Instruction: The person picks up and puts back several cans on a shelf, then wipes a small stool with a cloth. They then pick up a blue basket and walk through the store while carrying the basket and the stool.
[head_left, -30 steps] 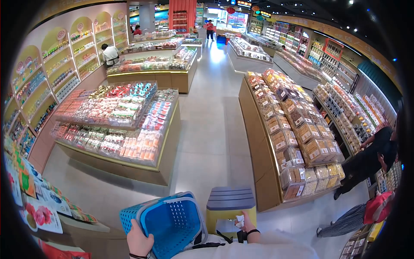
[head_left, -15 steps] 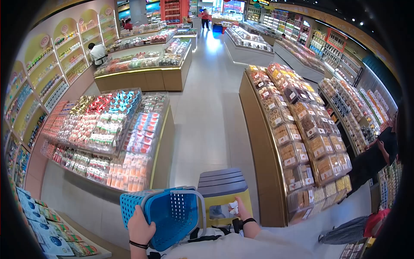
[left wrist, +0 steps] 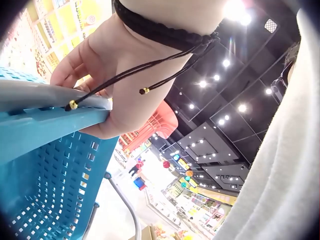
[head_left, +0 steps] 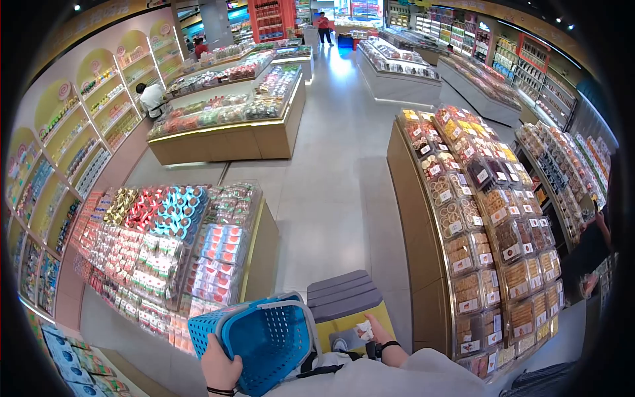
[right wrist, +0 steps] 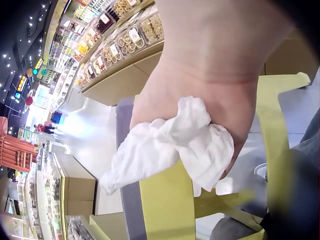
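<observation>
My left hand (head_left: 221, 365) grips the rim of a blue basket (head_left: 268, 341), thumb on the near side; its grey handle (head_left: 311, 324) hangs at the right. In the left wrist view the left hand (left wrist: 117, 75) curls over the edge of the basket (left wrist: 60, 175). My right hand (head_left: 382, 339) holds a crumpled white tissue (head_left: 364, 329) above a yellow and grey step stool (head_left: 344, 301). In the right wrist view the tissue (right wrist: 175, 140) bunches at the palm of the right hand (right wrist: 205, 100), its fingers mostly hidden, with the stool (right wrist: 167, 205) behind.
Display counters of packaged sweets stand at the left (head_left: 159, 258) and the right (head_left: 489, 238), with an aisle floor (head_left: 337, 198) between. Shelves (head_left: 86, 126) line the left wall. One person (head_left: 151, 99) stands by them, another (head_left: 324, 28) far ahead.
The view has shifted, so the left counter sits lower and the right counter fills more of the frame. Both hands keep hold of the basket and tissue. The person at the right is now mostly out of view.
</observation>
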`<state>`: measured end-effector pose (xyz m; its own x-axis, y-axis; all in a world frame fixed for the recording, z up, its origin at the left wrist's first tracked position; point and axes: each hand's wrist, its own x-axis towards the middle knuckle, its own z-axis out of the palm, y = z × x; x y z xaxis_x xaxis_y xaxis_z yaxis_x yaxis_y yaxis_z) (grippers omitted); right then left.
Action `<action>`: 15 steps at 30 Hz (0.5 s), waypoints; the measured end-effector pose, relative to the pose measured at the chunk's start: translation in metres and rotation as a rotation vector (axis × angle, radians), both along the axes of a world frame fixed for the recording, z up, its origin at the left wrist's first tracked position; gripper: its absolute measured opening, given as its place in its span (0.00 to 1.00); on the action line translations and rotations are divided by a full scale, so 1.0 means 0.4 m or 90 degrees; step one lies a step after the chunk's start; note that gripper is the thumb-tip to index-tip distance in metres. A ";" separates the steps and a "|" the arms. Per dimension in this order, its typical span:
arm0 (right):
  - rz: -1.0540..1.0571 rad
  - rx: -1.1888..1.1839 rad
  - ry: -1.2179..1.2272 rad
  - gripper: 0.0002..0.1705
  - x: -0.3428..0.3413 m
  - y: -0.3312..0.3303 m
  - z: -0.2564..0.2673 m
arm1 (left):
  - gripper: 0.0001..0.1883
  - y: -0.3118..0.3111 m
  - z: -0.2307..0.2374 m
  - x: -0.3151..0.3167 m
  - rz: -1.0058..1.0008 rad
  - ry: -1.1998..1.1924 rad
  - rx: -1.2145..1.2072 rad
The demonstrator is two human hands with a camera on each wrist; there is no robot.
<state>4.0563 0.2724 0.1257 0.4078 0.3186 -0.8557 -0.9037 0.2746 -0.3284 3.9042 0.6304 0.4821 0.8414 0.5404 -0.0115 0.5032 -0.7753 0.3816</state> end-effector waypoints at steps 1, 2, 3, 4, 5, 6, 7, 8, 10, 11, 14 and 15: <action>-0.007 0.000 -0.003 0.32 0.042 0.005 -0.009 | 0.25 0.015 -0.013 0.053 -0.015 -0.022 0.015; -0.018 -0.007 0.004 0.32 0.081 0.008 -0.018 | 0.25 0.035 -0.024 0.109 -0.022 -0.025 0.014; -0.029 -0.017 0.012 0.32 0.116 0.007 -0.029 | 0.25 0.053 -0.031 0.165 -0.020 -0.003 -0.003; -0.035 -0.021 0.009 0.32 0.163 0.005 -0.038 | 0.26 0.073 -0.041 0.223 -0.017 0.016 -0.020; -0.081 0.022 0.020 0.31 0.219 0.003 -0.065 | 0.27 0.097 -0.059 0.283 -0.011 0.025 -0.024; -0.128 0.067 0.029 0.30 0.271 0.016 -0.080 | 0.27 0.125 -0.070 0.340 -0.019 0.017 -0.026; -0.135 0.063 0.016 0.30 0.324 0.030 -0.090 | 0.27 0.151 -0.081 0.404 -0.021 -0.004 -0.030; -0.171 0.026 0.002 0.29 0.373 0.046 -0.079 | 0.27 0.175 -0.082 0.466 -0.022 -0.024 -0.035; -0.211 -0.021 -0.018 0.28 0.487 0.061 -0.047 | 0.28 0.227 -0.064 0.579 -0.028 -0.035 -0.060; -0.252 -0.052 -0.029 0.26 0.551 0.061 -0.033 | 0.28 0.246 -0.038 0.636 -0.029 -0.024 -0.076; -0.322 0.029 -0.054 0.26 0.739 0.055 -0.049 | 0.28 0.301 -0.021 0.785 -0.072 -0.024 -0.055; -0.320 0.026 -0.052 0.26 0.780 0.063 -0.048 | 0.28 0.312 -0.020 0.826 -0.070 -0.022 -0.057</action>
